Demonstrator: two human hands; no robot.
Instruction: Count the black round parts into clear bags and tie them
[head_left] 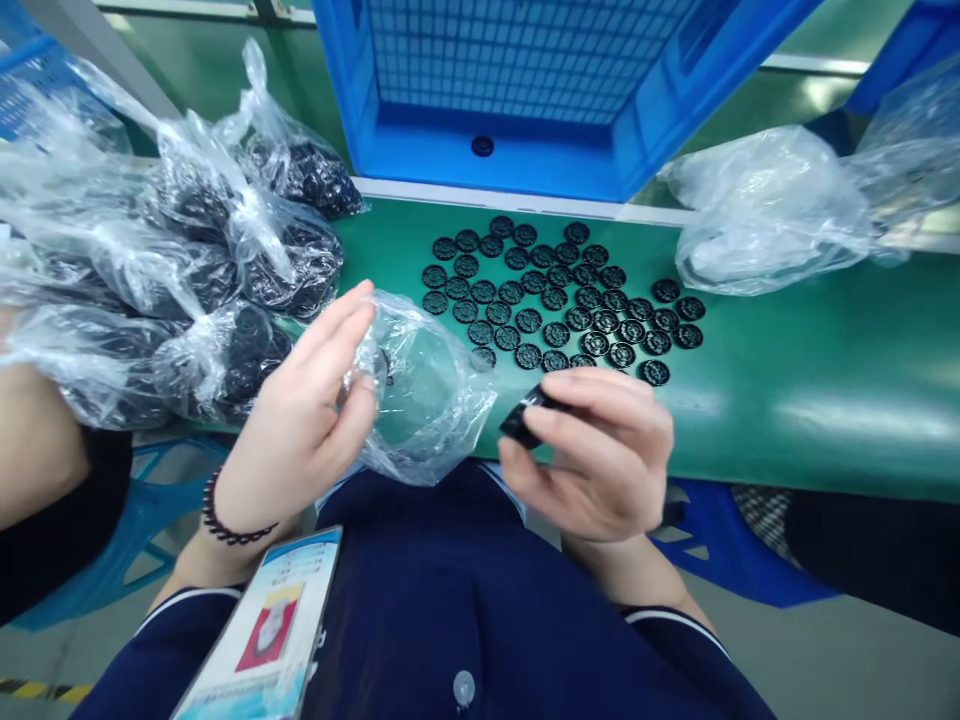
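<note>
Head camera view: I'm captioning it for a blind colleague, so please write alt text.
A person's right hand holds black pieces beside a clear plastic bag at the left hand. Black discs lie spread on a green table, with tied, filled bags to the left and a blue crate behind.

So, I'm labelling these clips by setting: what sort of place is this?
Probably a factory packing or sorting station: many matching black discs on a green worktop, knotted clear bags of dark parts, and a blue plastic crate.
</note>
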